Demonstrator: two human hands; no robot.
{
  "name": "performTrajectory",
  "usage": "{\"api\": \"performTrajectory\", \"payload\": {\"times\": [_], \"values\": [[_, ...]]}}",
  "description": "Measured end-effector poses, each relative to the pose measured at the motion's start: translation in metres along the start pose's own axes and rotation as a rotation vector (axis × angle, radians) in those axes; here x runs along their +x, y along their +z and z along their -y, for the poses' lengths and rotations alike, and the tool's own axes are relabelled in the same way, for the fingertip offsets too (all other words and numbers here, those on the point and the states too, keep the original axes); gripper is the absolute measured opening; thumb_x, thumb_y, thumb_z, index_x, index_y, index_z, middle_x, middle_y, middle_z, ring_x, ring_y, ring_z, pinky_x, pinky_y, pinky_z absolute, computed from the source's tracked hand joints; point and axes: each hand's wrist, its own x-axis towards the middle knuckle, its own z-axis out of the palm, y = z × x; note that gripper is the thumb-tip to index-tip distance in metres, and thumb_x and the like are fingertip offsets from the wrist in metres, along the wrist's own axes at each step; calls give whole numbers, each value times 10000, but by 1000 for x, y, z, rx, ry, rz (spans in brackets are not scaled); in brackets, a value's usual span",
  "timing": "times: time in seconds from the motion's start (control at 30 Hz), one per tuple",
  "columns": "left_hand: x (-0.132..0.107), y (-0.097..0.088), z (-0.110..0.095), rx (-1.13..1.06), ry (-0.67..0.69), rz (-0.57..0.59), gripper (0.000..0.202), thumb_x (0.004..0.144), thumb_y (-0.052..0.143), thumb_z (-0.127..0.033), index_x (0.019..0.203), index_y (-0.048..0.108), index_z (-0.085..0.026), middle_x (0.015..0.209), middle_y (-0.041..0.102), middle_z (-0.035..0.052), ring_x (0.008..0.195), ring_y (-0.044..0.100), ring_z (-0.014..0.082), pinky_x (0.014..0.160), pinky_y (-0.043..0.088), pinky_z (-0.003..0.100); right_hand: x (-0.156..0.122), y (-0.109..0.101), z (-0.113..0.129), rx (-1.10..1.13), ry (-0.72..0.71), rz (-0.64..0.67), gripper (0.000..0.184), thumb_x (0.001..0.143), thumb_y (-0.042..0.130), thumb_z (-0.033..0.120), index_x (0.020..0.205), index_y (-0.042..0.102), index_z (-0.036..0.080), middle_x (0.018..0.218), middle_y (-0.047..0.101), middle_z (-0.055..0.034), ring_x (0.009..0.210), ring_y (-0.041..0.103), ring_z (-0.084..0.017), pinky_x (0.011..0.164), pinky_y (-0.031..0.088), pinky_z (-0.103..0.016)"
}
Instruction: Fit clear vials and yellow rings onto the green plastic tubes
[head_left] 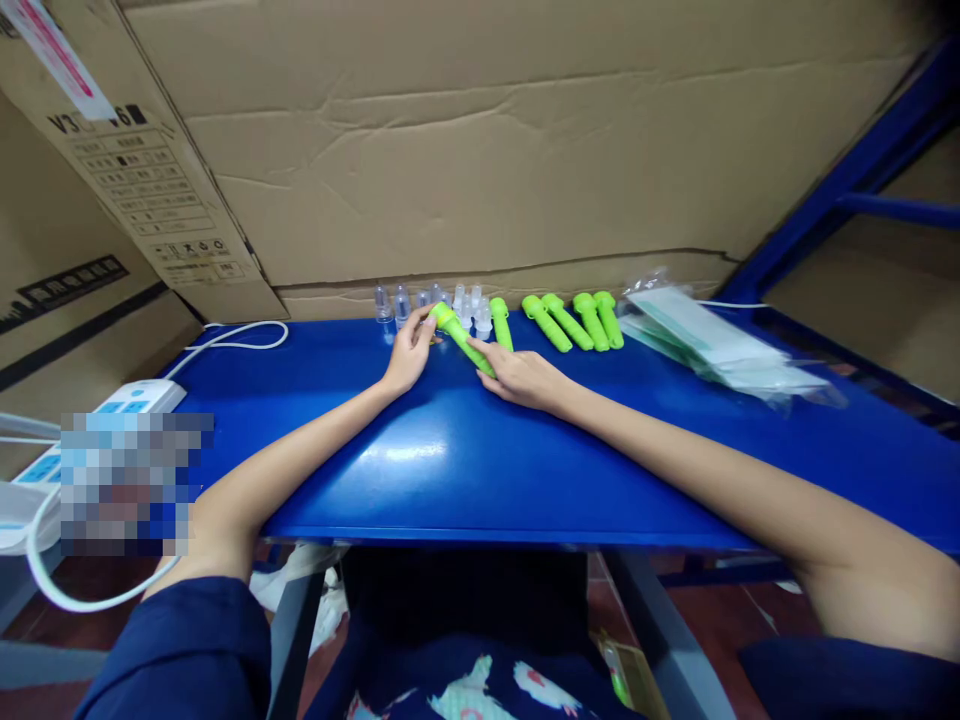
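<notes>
A lime-green tube (459, 335) is slanting between the person's two hands, above the middle of the far part of a blue table (450, 470); the left hand (409, 352) is pinching its wider upper end between thumb and fingers; the right hand (521, 375) is closing around its lower end (whether that end is touching the tabletop cannot be told); just beyond the right hand, a second green tube (501, 322) is lying on the table; behind the left hand, small clear plastic pieces (402, 303) are standing in a cluster; farther right, four more green tubes (591, 322) are lying side by side in pairs; beside them, plastic-wrapped packs (705, 330) are resting in an overlapping pile; at the table's left edge, a white power strip (142, 398) is lying near a looping white cable (247, 343); a creased cardboard sheet (480, 150) is rising behind everything.
</notes>
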Motion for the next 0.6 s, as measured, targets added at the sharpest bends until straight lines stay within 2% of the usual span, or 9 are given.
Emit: {"api": "performTrajectory", "payload": {"times": [0.17, 0.27, 0.4, 0.6], "values": [[-1, -1, -7, -16, -19, 25, 612, 927, 477, -729, 1323, 598, -278, 1376, 629, 101, 1092, 691, 253, 823, 594, 362, -1, -17, 0, -145, 38, 81, 560, 1068, 247, 327, 1563, 381, 101, 1197, 707, -175, 872, 698, -258, 598, 390, -315], [0, -2, -3, 18, -23, -13, 579, 945, 478, -700, 1326, 581, -277, 1360, 638, 113, 1066, 700, 241, 832, 586, 371, 0, -24, -5, -162, 167, 48, 567, 1066, 232, 334, 1559, 397, 108, 1205, 710, -175, 868, 703, -268, 592, 350, -317], [0, -3, 0, 83, -14, -73, 455, 984, 490, -610, 1235, 588, -244, 1283, 670, 113, 1030, 698, 219, 870, 578, 380, -2, -24, -23, -121, 340, -3, 599, 1042, 270, 363, 1555, 374, 72, 1260, 693, -196, 937, 694, -310, 610, 364, -323], [-2, -4, -3, 153, 21, -139, 310, 994, 537, -488, 1190, 577, -252, 1219, 660, 91, 989, 681, 205, 912, 553, 390, -7, -17, -55, -14, 437, 1, 614, 1000, 339, 397, 1526, 370, 82, 1190, 716, -195, 957, 682, -358, 705, 438, -378]]}}
